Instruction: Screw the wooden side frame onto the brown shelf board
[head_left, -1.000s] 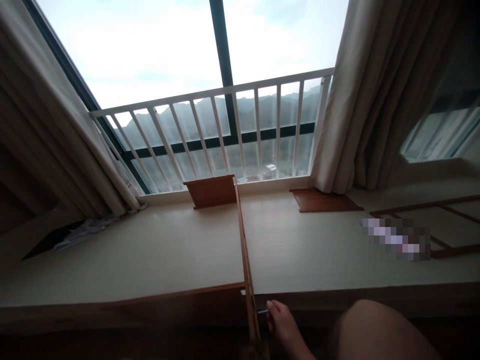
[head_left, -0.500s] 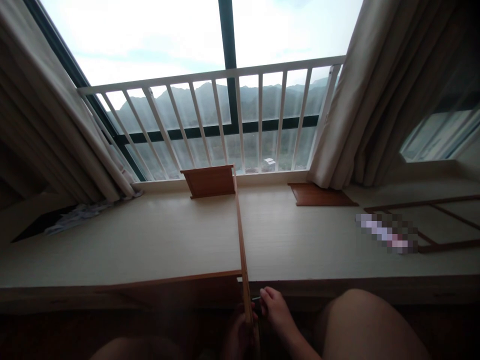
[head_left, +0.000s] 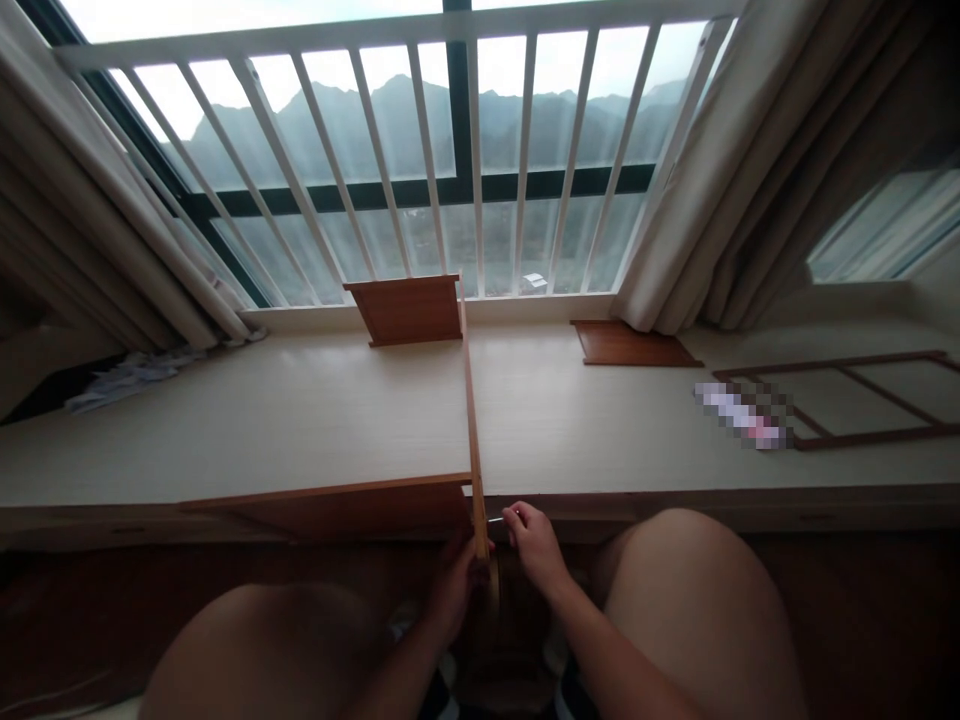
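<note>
Bay window, white railing (head_left: 390, 30), curtains, wide pale window ledge (head_left: 300, 420). An upright panel (head_left: 471, 400) stands on edge across the ledge, from a back board (head_left: 409, 308) to the near rim. Left hand (head_left: 457, 580) is wrapped round the panel's near end. Right hand (head_left: 529, 540) pinches a small metal piece (head_left: 495, 519) against the panel, too small to identify. This looks like fixing a joint; next, the panel needs to be held square. A loose frame (head_left: 862, 395) lies to the right.
</note>
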